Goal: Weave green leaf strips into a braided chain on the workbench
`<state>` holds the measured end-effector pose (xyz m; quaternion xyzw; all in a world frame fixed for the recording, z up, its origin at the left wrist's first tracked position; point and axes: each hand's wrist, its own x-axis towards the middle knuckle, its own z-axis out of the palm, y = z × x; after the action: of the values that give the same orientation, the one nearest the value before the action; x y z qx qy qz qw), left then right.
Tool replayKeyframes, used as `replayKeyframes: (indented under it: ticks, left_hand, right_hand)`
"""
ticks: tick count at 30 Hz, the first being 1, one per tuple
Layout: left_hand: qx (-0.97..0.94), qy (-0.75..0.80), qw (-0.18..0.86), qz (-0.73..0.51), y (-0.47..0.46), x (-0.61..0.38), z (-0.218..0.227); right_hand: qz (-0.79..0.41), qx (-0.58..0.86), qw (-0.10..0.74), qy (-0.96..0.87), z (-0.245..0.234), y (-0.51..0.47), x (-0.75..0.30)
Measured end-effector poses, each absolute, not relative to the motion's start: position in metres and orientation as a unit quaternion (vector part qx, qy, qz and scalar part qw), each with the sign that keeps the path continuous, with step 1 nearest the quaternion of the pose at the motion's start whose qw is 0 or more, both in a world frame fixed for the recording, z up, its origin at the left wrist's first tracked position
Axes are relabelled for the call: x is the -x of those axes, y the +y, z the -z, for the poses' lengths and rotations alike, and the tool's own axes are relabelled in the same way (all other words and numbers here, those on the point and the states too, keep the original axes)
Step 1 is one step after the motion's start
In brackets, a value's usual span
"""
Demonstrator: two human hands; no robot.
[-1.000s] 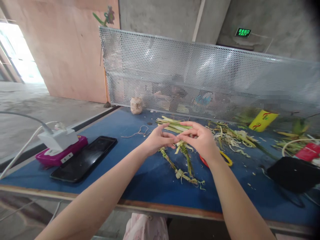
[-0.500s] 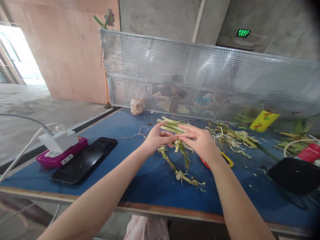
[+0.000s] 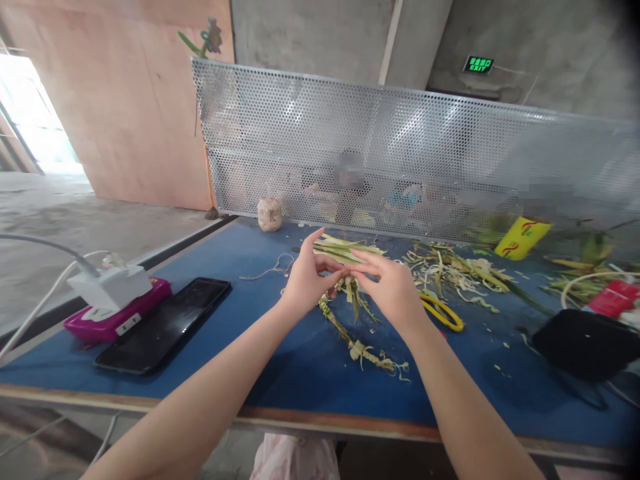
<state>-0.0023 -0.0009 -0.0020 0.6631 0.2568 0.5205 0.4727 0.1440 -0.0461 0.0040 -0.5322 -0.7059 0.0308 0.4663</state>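
My left hand (image 3: 306, 280) and my right hand (image 3: 389, 287) meet above the blue table (image 3: 280, 360). Together they pinch the top of a small woven piece of green and pale leaf strips (image 3: 353, 293), which hangs down between them. A longer plaited leaf strip (image 3: 357, 343) lies on the table just below it. Loose pale leaf strips (image 3: 345, 248) lie in a bundle just behind my fingers. Yellow-handled scissors (image 3: 443, 312) rest on the table to the right of my right wrist.
At the left lie a black phone (image 3: 165, 327) and a pink box with a white charger (image 3: 113, 300). Leaf scraps (image 3: 465, 273) spread to the right, near a black pouch (image 3: 583, 343) and a yellow packet (image 3: 523, 239). A perforated metal screen (image 3: 400, 160) backs the table; a person sits behind it.
My hands have drawn slightly closer to me and lifted the woven piece a little; the fingertips have closed tighter on its top. The scissors now show more beside my right wrist.
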Motion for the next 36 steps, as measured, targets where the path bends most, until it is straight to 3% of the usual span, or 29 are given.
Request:
replayKeyframes:
  ticks: [13,36]
  left_hand:
    - [-0.731,0.313,0.316,-0.517,-0.004,0.006,0.006]
    - [-0.764,0.292,0.207,-0.536,-0.011,0.003,0.002]
  right_hand:
    - [0.089,0.526,0.407,-0.742,-0.003,-0.043,-0.134]
    - [-0.277,0.484,0.532,-0.637,-0.007,-0.038,-0.144]
